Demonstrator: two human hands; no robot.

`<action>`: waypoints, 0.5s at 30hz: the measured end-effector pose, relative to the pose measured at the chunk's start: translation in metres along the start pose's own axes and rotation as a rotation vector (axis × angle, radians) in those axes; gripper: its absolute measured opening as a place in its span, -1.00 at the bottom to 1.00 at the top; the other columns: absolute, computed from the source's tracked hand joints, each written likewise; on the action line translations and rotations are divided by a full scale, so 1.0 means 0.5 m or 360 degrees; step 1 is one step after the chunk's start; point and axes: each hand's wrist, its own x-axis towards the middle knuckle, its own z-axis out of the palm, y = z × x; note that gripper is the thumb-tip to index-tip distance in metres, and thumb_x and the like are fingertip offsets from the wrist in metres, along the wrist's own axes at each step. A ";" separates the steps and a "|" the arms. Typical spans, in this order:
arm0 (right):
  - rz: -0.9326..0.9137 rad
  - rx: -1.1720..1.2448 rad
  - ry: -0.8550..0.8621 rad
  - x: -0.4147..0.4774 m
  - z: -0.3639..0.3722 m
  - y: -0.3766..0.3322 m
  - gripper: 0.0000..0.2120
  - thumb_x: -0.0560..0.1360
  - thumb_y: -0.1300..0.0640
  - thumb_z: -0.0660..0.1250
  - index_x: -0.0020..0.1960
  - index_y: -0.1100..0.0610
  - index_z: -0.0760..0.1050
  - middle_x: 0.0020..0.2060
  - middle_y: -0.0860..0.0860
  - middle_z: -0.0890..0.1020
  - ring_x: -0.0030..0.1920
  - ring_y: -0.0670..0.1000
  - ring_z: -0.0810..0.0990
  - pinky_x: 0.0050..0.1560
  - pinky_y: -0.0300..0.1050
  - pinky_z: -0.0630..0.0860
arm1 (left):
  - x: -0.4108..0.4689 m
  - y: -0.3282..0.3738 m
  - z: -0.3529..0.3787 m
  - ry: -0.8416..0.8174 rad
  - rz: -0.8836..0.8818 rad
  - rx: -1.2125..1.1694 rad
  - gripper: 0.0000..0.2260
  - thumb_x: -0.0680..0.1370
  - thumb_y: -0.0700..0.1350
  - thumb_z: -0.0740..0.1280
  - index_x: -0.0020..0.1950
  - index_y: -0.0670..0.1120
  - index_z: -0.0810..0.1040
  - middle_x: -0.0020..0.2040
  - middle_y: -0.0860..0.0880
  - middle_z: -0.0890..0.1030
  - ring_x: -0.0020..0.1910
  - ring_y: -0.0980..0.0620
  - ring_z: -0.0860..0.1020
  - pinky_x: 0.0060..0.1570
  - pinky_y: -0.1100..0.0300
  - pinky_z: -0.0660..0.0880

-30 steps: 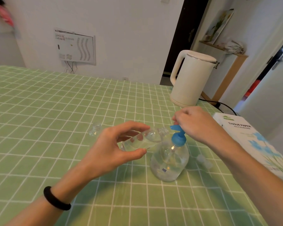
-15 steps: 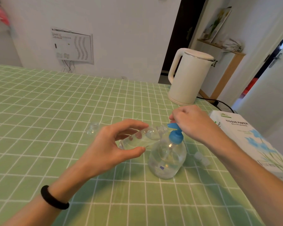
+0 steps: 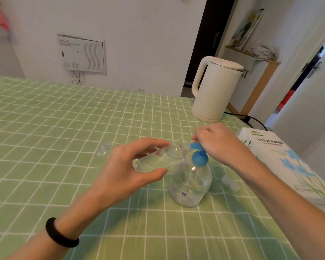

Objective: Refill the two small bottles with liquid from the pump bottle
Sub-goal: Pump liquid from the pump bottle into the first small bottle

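The left hand (image 3: 131, 171) holds a small bottle (image 3: 158, 159) between thumb and curled fingers, above the green checked table (image 3: 45, 128). The bottle is clear, lies almost on its side and has clear liquid pooled along its lower wall. Its open neck meets the blue spout of the pump bottle (image 3: 190, 182). That bottle is round and clear, partly filled, and stands on the table with a tube showing inside. The right hand (image 3: 218, 143) curls its fingers over the blue pump top. A second small bottle (image 3: 230, 184), frosted, lies just right of the pump bottle. A small clear piece (image 3: 104, 149) lies to the left.
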 end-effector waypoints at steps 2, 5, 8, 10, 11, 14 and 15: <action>-0.0006 0.0013 0.0007 0.002 0.000 0.000 -0.56 0.55 0.00 0.13 0.11 0.28 0.64 0.10 0.21 0.70 0.15 0.26 0.63 0.22 0.18 0.53 | -0.001 0.000 0.001 -0.0005 0.0011 -0.0009 -0.50 0.43 -0.18 0.65 0.31 0.13 0.64 0.21 0.28 0.69 0.18 0.21 0.68 0.23 0.23 0.59; 0.0019 0.0036 -0.0007 0.003 0.010 0.002 -0.55 0.51 0.00 0.13 0.10 0.28 0.64 0.12 0.21 0.69 0.18 0.27 0.61 0.24 0.20 0.51 | 0.000 -0.004 0.002 -0.0021 0.0009 -0.0019 -0.51 0.43 -0.17 0.64 0.31 0.10 0.64 0.21 0.27 0.70 0.18 0.20 0.68 0.23 0.26 0.59; 0.0071 0.0019 -0.0074 0.001 0.016 0.002 -0.56 0.53 0.00 0.14 0.10 0.25 0.66 0.11 0.19 0.70 0.16 0.25 0.62 0.22 0.14 0.52 | -0.001 -0.009 0.001 -0.0024 -0.0009 -0.0012 -0.52 0.43 -0.21 0.65 0.31 0.07 0.66 0.19 0.25 0.71 0.18 0.19 0.68 0.23 0.22 0.60; 0.0082 0.0003 -0.0101 0.001 0.013 0.002 -0.55 0.54 -0.01 0.13 0.15 0.26 0.64 0.14 0.20 0.69 0.18 0.26 0.61 0.24 0.19 0.51 | -0.003 -0.010 0.000 -0.0020 -0.0020 -0.0019 -0.51 0.44 -0.22 0.64 0.30 0.09 0.66 0.19 0.27 0.70 0.18 0.20 0.68 0.25 0.19 0.60; 0.0086 -0.0003 -0.0100 0.001 0.011 0.001 -0.54 0.54 -0.01 0.13 0.17 0.26 0.64 0.15 0.20 0.69 0.19 0.26 0.61 0.25 0.20 0.51 | -0.004 -0.010 0.000 -0.0019 -0.0023 -0.0019 -0.51 0.44 -0.22 0.64 0.30 0.10 0.66 0.19 0.27 0.70 0.18 0.20 0.68 0.26 0.18 0.59; 0.0060 -0.0022 -0.0045 -0.001 0.002 -0.004 -0.52 0.51 -0.03 0.12 0.14 0.26 0.64 0.10 0.19 0.70 0.15 0.24 0.63 0.22 0.17 0.53 | -0.001 -0.010 -0.001 -0.0016 -0.0021 -0.0019 -0.51 0.44 -0.19 0.65 0.30 0.12 0.65 0.20 0.28 0.70 0.18 0.19 0.68 0.26 0.16 0.60; 0.0042 -0.0030 -0.0019 -0.001 -0.001 -0.005 -0.53 0.52 -0.03 0.13 0.13 0.26 0.64 0.09 0.20 0.71 0.14 0.25 0.63 0.21 0.16 0.54 | -0.001 -0.010 -0.001 -0.0011 -0.0016 -0.0021 -0.52 0.44 -0.16 0.65 0.30 0.13 0.65 0.20 0.28 0.70 0.19 0.19 0.68 0.26 0.16 0.60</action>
